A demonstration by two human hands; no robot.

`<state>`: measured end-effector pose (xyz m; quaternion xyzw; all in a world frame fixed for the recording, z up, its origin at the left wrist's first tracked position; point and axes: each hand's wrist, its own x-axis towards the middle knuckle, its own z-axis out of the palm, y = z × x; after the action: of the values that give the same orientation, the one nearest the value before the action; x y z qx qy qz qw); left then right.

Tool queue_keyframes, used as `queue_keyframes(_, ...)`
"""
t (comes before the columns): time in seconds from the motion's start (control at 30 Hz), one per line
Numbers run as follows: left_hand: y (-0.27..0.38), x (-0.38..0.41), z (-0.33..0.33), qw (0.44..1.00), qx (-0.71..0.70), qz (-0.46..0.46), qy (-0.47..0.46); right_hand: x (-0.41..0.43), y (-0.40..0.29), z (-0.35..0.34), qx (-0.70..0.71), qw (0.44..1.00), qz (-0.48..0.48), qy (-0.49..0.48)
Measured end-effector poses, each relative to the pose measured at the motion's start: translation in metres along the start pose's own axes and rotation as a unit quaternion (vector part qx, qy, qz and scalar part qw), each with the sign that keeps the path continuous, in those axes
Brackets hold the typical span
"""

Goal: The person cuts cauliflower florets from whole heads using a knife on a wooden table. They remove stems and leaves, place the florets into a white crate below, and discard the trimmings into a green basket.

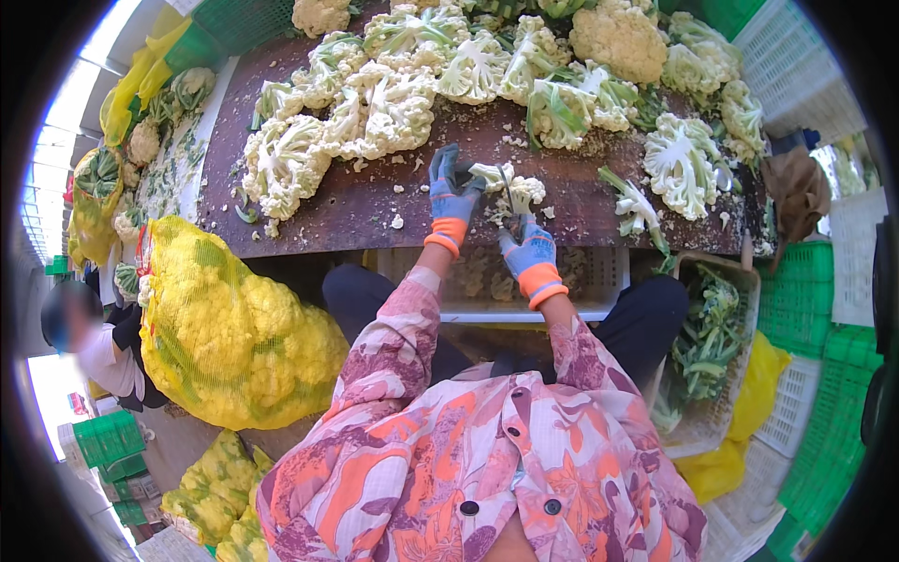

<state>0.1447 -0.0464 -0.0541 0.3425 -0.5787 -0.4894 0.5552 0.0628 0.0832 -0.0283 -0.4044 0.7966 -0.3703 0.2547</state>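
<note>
My left hand (453,197), in a grey-blue glove with an orange cuff, has its fingers curled at the stem end of a small cauliflower floret (488,175). In my right hand (530,249), gloved alike, is a knife; its dark narrow blade (505,184) points away from me, up against the florets. Another floret piece (527,193) lies just right of the blade. Both hands are over the near edge of a dark brown tabletop (351,225). Below them, partly hidden, a white plastic crate (618,288) holds cut florets between my knees.
Cut cauliflower pieces (390,105) and a whole head (618,42) line the table's far side. A trimmed stalk (638,211) lies right. A full yellow mesh bag (232,330) stands left, near another person (116,351). At right are a leaf-filled bin (748,330) and green crates (801,295).
</note>
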Motion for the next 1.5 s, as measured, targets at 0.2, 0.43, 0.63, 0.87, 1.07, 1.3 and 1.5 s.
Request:
queue_keyframes(0.2, -0.01, 0.011, -0.007, 0.982, 0.037, -0.163, -0.086, 0.006, 0.005, 0.013, -0.029, 0.999, -0.015, 0.02)
queue_keyframes(0.43, -0.004, 0.025, -0.036, 0.972, 0.174, -0.043, -0.152, -0.001, 0.022, -0.006, 0.114, 0.986, -0.017, 0.117)
queue_keyframes(0.63, -0.022, 0.019, -0.008, 0.957, 0.154, -0.072, -0.234, 0.06, 0.034, -0.015, 0.099, 0.982, -0.118, 0.106)
queue_keyframes(0.87, 0.025, -0.03, -0.003, 0.896, 0.277, -0.036, -0.345, 0.011, 0.057, -0.039, -0.013, 0.998, -0.049, 0.024)
queue_keyframes(1.07, 0.064, 0.07, -0.067, 0.887, 0.409, 0.212, -0.022, -0.042, 0.073, -0.067, -0.066, 0.992, -0.056, 0.092)
queue_keyframes(1.3, 0.027, 0.143, -0.107, 0.771, 0.625, -0.123, -0.019, -0.046, 0.061, -0.048, 0.047, 0.993, -0.035, 0.1)
queue_keyframes(1.5, 0.018, 0.101, -0.084, 0.862, 0.507, 0.005, -0.008, -0.03, 0.019, -0.017, 0.058, 0.984, -0.163, 0.031)
